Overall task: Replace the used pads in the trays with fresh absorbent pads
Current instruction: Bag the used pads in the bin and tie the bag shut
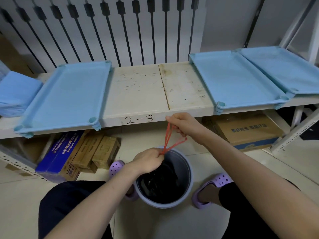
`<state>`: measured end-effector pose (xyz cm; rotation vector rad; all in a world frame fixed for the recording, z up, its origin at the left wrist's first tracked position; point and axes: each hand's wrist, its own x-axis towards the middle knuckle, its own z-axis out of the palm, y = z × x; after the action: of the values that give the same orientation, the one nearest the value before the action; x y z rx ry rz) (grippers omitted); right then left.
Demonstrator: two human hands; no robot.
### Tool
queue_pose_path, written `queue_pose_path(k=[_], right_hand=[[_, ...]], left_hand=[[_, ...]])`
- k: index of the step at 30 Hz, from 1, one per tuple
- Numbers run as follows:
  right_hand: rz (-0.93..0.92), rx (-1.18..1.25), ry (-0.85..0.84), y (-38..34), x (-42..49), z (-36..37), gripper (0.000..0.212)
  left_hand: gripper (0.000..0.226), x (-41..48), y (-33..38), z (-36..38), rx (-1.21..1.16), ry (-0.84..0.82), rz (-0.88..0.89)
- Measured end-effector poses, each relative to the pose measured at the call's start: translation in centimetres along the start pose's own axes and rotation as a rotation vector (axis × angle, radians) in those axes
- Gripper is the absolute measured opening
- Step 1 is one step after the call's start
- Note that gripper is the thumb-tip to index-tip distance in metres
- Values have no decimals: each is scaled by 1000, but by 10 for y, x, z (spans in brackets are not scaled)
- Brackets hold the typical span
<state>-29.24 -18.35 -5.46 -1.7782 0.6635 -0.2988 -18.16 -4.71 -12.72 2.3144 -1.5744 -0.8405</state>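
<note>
Head view: left hand [148,161] pinches the black bag [160,183] neck, right hand [184,125] grips the red drawstring [168,137] taut, likely cinching it closed.

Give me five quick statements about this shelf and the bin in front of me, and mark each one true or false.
1. Both hands hold the red drawstring. True: the left hand grips it at the black bag's neck and the right hand grips its loops.
2. The bin stands on the shelf. False: the bin stands on the floor.
3. The label on the shelf edge reads 2-3. True.
4. A blue tray fills the middle of the shelf. False: the shelf is bare there, and the blue trays lie to either side.
5. Folded blue pads lie at the shelf's far left. True.
</note>
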Motion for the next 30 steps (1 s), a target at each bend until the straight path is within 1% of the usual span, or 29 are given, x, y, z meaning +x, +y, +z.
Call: queue_pose_path(k=[2,4,6,7,8,11,12,14,16,17,19,22,23,24,26,28,30], right_hand=[[-85,1,-47,-2,1,3,33],[-168,1,-29,3,1,8,28],[-222,-50,37,19,2,9,25],[-218,-110,41,30,3,9,25],[-188,-199,7,42,4,9,26],[-51,-495,-258,72,-6,16,27],[-47,-559,-305,79,-8,19,27],[-84,-596,-320,80,-13,25,26],[-95,-569,-312,79,-15,27,27],[-91,-552,-335,79,-16,27,27],[-72,-566,-437,80,-20,31,27],[-44,-574,-570,84,-29,40,27],[-41,-578,-574,85,-30,43,27],[-41,-587,-565,86,-31,44,28],[-13,-601,-532,90,-29,46,31],[56,-609,-472,96,-26,49,33],[70,-630,-319,102,-21,57,28]], left_hand=[[33,0,2,-1,64,-16,-24],[40,0,3,1,54,0,-42],[39,1,1,5,-80,32,-79],[40,1,-2,8,-169,48,-101],[42,2,-5,8,-240,63,-121],[51,3,-9,1,-341,56,-109],[53,3,-9,-3,-369,38,-92],[54,2,-8,-8,-433,19,-100],[51,2,-11,-12,-561,49,-188],[47,2,-14,-13,-647,69,-247],[36,1,-20,-16,-776,77,-341],[16,0,-27,-20,-780,59,-380],[8,-1,-28,-20,-766,74,-379],[6,-3,-28,-21,-753,92,-372],[16,-6,-27,-19,-722,124,-332],[27,-8,-28,-16,-659,169,-260],[32,-11,-29,-15,-497,225,-165]])
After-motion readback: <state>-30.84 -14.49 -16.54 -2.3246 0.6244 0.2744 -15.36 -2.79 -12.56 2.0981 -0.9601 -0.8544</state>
